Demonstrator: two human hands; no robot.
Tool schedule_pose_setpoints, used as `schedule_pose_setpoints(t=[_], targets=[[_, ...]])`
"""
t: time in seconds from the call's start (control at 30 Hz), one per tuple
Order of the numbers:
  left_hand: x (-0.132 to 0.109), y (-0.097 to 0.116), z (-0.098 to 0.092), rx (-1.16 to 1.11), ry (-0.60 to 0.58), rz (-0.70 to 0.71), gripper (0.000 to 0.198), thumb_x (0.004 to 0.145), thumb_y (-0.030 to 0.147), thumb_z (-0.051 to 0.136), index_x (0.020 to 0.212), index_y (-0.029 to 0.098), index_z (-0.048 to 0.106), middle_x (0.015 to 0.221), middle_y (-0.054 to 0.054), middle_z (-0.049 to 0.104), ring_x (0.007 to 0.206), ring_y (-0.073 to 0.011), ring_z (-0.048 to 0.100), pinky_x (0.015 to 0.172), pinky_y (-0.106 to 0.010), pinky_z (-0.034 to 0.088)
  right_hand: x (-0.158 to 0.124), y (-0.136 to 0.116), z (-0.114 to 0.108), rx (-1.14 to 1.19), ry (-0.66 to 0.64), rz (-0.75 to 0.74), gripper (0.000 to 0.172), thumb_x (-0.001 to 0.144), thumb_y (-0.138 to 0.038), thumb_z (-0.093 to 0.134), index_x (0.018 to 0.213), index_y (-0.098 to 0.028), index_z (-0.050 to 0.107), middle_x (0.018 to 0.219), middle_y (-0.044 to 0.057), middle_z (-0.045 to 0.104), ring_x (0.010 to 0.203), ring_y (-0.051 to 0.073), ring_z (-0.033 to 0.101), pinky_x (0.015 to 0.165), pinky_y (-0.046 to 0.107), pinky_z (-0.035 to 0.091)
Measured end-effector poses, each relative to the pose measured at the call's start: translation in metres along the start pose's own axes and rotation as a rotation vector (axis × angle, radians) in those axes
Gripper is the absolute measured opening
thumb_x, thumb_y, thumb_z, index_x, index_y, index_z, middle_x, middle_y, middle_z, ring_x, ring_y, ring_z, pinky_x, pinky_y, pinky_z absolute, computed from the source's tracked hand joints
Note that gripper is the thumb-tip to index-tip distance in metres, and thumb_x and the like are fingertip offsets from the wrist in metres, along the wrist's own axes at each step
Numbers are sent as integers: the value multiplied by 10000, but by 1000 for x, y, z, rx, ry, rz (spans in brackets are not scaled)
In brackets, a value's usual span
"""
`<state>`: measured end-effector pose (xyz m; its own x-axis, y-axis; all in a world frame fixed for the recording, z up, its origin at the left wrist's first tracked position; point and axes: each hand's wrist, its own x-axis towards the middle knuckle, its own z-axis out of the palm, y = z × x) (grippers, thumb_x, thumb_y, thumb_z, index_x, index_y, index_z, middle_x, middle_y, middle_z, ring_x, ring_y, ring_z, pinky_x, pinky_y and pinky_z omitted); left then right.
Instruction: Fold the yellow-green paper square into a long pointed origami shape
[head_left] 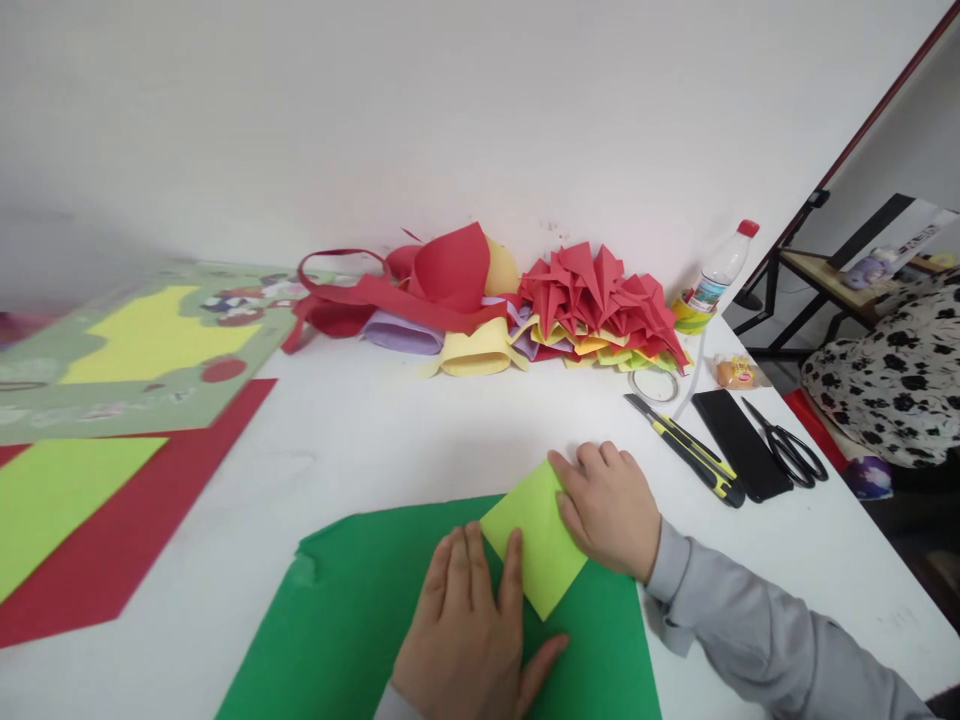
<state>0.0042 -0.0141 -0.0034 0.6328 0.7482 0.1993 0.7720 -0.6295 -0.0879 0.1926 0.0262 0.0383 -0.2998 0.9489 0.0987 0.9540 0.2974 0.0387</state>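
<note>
A lime-green square of paper (545,560) is turned like a diamond on top of a large green sheet (337,610). My left hand (469,630) lies flat with its fingers stretched out, and the index fingertip touches the paper's left part. At the paper's upper right edge, my right hand (611,510) is closed, its thumb and index finger on the paper and the other fingers curled in. What is beneath the right palm is hidden.
Red folded paper pieces (596,290) and rolled coloured paper (450,290) line the wall. To the right lie a box cutter (690,450), a black case (739,440), scissors (791,445) and a tape roll (652,384). A bottle (712,280) leans behind. Red sheets (142,550) cover the left.
</note>
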Motion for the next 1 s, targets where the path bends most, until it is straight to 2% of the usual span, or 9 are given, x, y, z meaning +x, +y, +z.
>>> schedule_pose_setpoints(t=[0.3, 0.5, 0.67, 0.73, 0.8, 0.87, 1.0], targets=[[-2, 3, -1, 103, -22, -34, 881, 782, 712, 396, 1231, -23, 586, 1084, -357, 634, 1042, -511, 587, 881, -644, 414, 0, 0, 0, 2, 10, -9, 461, 916, -319, 461, 1356, -184, 437, 999, 108, 521, 875, 261, 416, 704, 378, 349], [0, 3, -1, 50, -24, -53, 850, 761, 712, 445, 1220, 14, 603, 1179, -335, 600, 1127, -502, 538, 902, -628, 405, -1, 1, 2, 1, 17, -12, 460, 913, -320, 474, 1354, -193, 437, 1000, 104, 521, 881, 256, 422, 717, 367, 340], [16, -3, -13, -15, 23, -19, 901, 693, 822, 412, 1039, 39, 691, 1166, -319, 612, 1114, -494, 545, 877, -606, 441, 0, 3, 5, 38, 16, 17, 512, 916, -390, 475, 1383, -192, 405, 1013, 106, 516, 888, 259, 423, 738, 378, 350], [26, -10, -18, -43, 45, -5, 708, 811, 684, 417, 994, 58, 693, 1113, -287, 641, 1021, -426, 611, 824, -537, 493, 0, 5, 6, 65, 19, 29, 537, 912, -417, 480, 1387, -178, 399, 1021, 108, 512, 894, 259, 425, 749, 380, 357], [35, -18, -20, -62, 11, -48, 462, 868, 473, 481, 1007, 75, 669, 1035, -228, 657, 924, -357, 627, 728, -453, 521, 0, 6, 6, 104, 21, 27, 523, 903, -415, 496, 1358, -165, 432, 1017, 105, 508, 903, 255, 429, 763, 378, 361], [42, -26, -19, -107, 3, -61, 432, 855, 426, 523, 1057, 60, 634, 953, -194, 639, 851, -332, 604, 695, -442, 512, 0, 9, 7, 152, 28, 20, 490, 893, -402, 510, 1315, -156, 471, 1013, 101, 503, 909, 250, 434, 776, 377, 366], [50, -34, -12, -232, 1, -88, 541, 804, 451, 596, 1157, 41, 566, 935, -166, 618, 852, -321, 573, 759, -461, 497, 0, 13, 10, 264, 59, 12, 451, 862, -370, 568, 1257, -159, 510, 1042, 96, 498, 938, 242, 450, 809, 380, 381]])
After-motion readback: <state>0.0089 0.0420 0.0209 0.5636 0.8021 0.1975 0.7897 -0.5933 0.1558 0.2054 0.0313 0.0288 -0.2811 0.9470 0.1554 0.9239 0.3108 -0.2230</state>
